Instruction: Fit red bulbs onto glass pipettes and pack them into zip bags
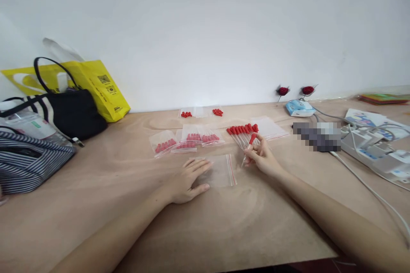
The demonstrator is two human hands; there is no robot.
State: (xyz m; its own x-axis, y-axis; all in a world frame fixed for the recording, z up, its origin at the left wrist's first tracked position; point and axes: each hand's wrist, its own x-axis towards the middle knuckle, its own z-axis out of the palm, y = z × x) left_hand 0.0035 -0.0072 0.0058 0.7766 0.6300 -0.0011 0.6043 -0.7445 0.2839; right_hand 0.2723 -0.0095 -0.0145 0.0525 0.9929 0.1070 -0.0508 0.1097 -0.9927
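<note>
My left hand [191,178] lies flat, fingers out, over the left part of a clear zip bag [221,172] on the table. A red line runs along the bag's right edge. My right hand [262,158] pinches a glass dropper with a red rubber bulb [253,138], tilted with its thin tip pointing down, just right of the bag. Behind it lies a row of similar red-bulbed droppers [241,130], side by side. Farther left, several zip bags [165,144] hold droppers with red bulbs.
Loose red bulbs [218,112] lie near the wall, with more plastic bags [267,128] behind the droppers. Handbags [73,111] and a yellow bag [110,98] stand at left. On the right are a tissue pack [300,108], a power strip [374,153] and cables.
</note>
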